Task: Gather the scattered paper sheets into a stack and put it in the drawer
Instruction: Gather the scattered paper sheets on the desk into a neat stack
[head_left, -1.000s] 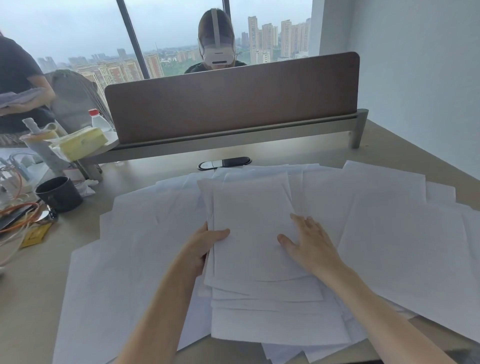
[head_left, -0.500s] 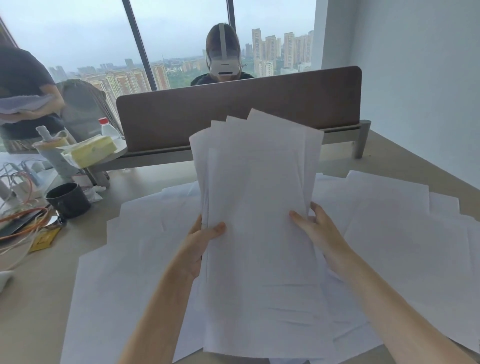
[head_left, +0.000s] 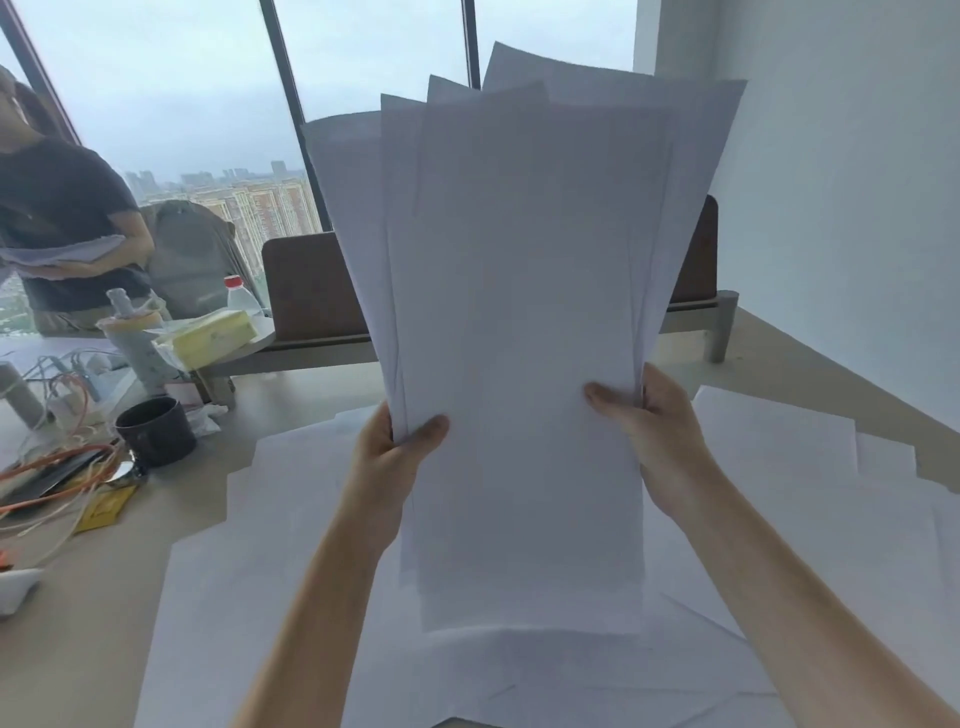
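Note:
A stack of white paper sheets (head_left: 519, 322) stands upright in front of me, its bottom edge just above the desk and its top edges fanned apart. My left hand (head_left: 395, 457) grips its left edge, thumb on the front. My right hand (head_left: 654, 431) grips its right edge the same way. More loose white sheets (head_left: 810, 519) lie spread flat over the desk (head_left: 93, 597) below and on both sides. No drawer is in view.
A black mug (head_left: 156, 428) stands at the left beside orange and white cables (head_left: 57, 467), a yellow packet (head_left: 106, 512), a yellow tissue pack (head_left: 215, 332) and a bottle (head_left: 239, 296). A brown divider panel (head_left: 306, 291) crosses the desk's back. A person (head_left: 57, 223) holding papers stands far left.
Both hands took hold of the pile that lay flat on the desk and raised it upright. The view has tilted upward, and the stack now hides the person behind the divider.

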